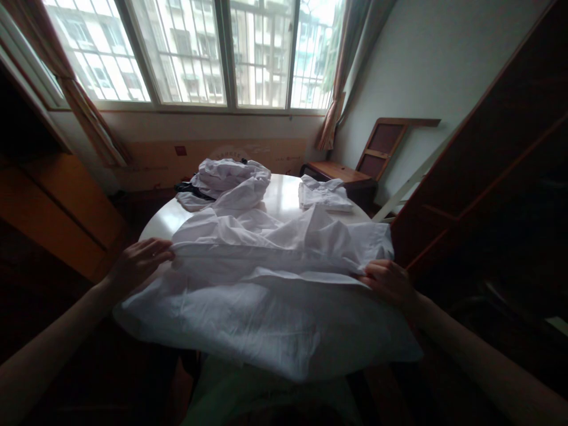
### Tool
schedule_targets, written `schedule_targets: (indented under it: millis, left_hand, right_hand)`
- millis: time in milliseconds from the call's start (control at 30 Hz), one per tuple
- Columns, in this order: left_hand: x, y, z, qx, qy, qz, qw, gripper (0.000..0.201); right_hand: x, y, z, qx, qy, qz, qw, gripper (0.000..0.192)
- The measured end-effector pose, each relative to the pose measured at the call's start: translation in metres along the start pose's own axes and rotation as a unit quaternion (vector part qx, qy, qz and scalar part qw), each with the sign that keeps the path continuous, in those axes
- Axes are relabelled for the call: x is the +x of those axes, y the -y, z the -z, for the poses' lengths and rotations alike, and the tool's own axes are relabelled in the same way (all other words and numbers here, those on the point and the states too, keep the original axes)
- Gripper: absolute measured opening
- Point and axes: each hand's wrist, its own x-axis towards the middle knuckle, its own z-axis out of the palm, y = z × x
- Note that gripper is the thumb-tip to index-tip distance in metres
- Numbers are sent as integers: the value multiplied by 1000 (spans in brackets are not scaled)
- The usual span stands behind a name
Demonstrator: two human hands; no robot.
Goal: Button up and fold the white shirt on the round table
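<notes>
Gripping the white garment at both sides: left hand at 9 o'clock pinches a folded edge, fingers curled over the cloth; right hand at 3 o'clock clamps the opposite edge; garment lies spread across the near part of the round table, lower hem hanging over the edge twd the person. Beyond, at 12, a heap of white clothes; at 1, a small folded white piece; wooden chair further back by the wall, window behind.

barred window, brown curtains, wooden chair, dim room
</notes>
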Motion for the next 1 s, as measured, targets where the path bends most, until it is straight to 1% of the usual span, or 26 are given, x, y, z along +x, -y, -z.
schedule_targets:
  millis: [33, 100, 167, 233, 300, 367, 400, 433, 500, 533, 600, 633, 667, 733, 767, 800, 833, 867, 900, 933, 967, 1000]
  left_hand:
    - [-5, 1, -2, 2, 4, -5, 1000, 36]
    - [-11, 1, -4, 0, 5, -7, 1000, 34]
    - [-13, -1, -5, -8, 1, 6, 1000, 33]
    - [-9, -4, -4, -31, -8, 37, 999, 31]
    - [3, -7, 0, -81, -12, 71, 994, 32]
    - [22, -9, 5, -143, -1, 101, 985, 33]
    - [33, -9, 7, -169, 12, 112, 979, 32]
    - [45, -8, 8, -190, 30, 122, 974, 32]
    - [66, -5, 8, -221, 89, 135, 962, 38]
    - [75, -2, 7, -230, 127, 131, 956, 44]
    - [87, 2, 0, -241, 197, 98, 945, 53]
    - [90, 3, -4, -242, 220, 73, 942, 55]
    - [91, 3, -7, -243, 234, 47, 940, 57]
    - [92, -2, -12, -242, 248, 12, 938, 60]
    - [92, -7, -13, -243, 254, 4, 936, 58]
    - [94, -14, -14, -246, 266, 3, 932, 50]
    - [96, -22, -13, -249, 279, 10, 927, 36]
    - [100, -30, -13, -254, 290, 24, 923, 25]
    - [106, -37, -12, -262, 295, 45, 918, 28]
    - [113, -44, -12, -273, 293, 73, 913, 38]
    - [123, -49, -12, -290, 282, 108, 908, 45]
    - [133, -52, -12, -316, 263, 148, 900, 47]
  right_hand:
    - [-1, 3, 3, 15, 3, 16, 1000, 11]
    - [-1, 6, 7, 34, -18, 48, 998, 14]
    - [0, 5, 10, 34, -23, 31, 999, 13]
    - [4, 4, 11, 27, -21, -7, 999, 12]
    - [13, 2, 10, 30, -37, -60, 997, 10]
    - [29, -3, 8, 48, -78, -114, 989, 12]
    - [40, -7, 6, 63, -88, -139, 984, 15]
    - [52, -13, 5, 81, -81, -162, 980, 18]
    - [76, -27, 2, 129, -19, -191, 973, 17]
    - [87, -35, 0, 160, 15, -187, 969, 15]
    - [104, -50, -3, 216, 86, -154, 960, 14]
    - [109, -55, -5, 235, 119, -130, 956, 18]
    - [113, -59, -7, 246, 149, -104, 952, 28]
    - [115, -59, -8, 249, 196, -54, 947, 48]
    - [115, -57, -8, 248, 210, -34, 945, 55]
    - [115, -53, -7, 250, 224, -23, 942, 55]
    - [116, -49, -6, 256, 240, -21, 936, 49]
    - [117, -46, -6, 269, 258, -31, 927, 39]
    - [120, -44, -6, 288, 278, -50, 915, 28]
    - [123, -44, -7, 311, 302, -75, 898, 18]
    - [129, -46, -8, 335, 325, -106, 878, 11]
    - [135, -50, -10, 356, 334, -145, 861, 8]
